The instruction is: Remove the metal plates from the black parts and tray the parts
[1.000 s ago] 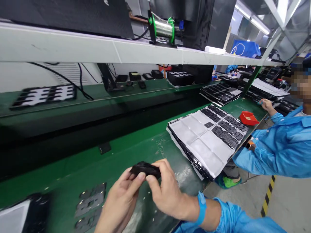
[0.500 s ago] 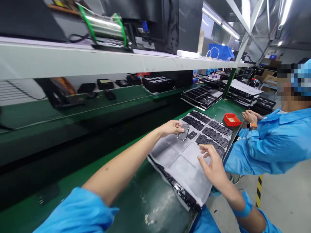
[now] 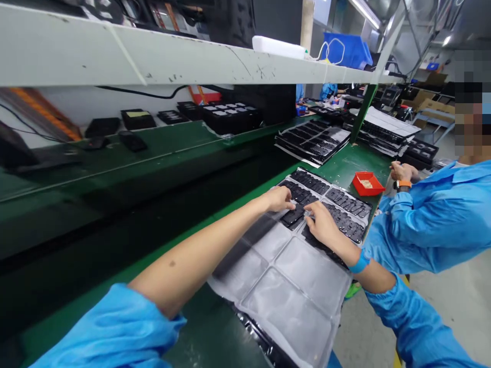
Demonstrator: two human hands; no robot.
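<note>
A wide tray [image 3: 303, 286] lined with a whitish sheet lies across the green bench, divided into shallow compartments. Its far compartments hold rows of thin black phone-sized plates [image 3: 347, 202], closely lined up. Over the left column, my left hand [image 3: 280, 198] is closed, thumb and fingers at a black plate [image 3: 293, 216] lying at the near end of a row. My fingers partly cover that plate. At its right side is my right hand [image 3: 324, 225], palm down, fingers slightly apart and bent, with nothing seen in them. The near compartments show bare whitish lining.
A red box [image 3: 367, 184] with small pale pieces stands beyond the tray. Stacked trays [image 3: 312, 140] lie farther back. A green post [image 3: 363, 115] holds up the white shelf [image 3: 172, 64]. At the right sits a co-worker in a blue smock [image 3: 441, 214], hands together.
My left hand has lowered the black plate from above the tray into the row. My right hand has moved forward and left to meet it. The view has shifted closer to the tray.
</note>
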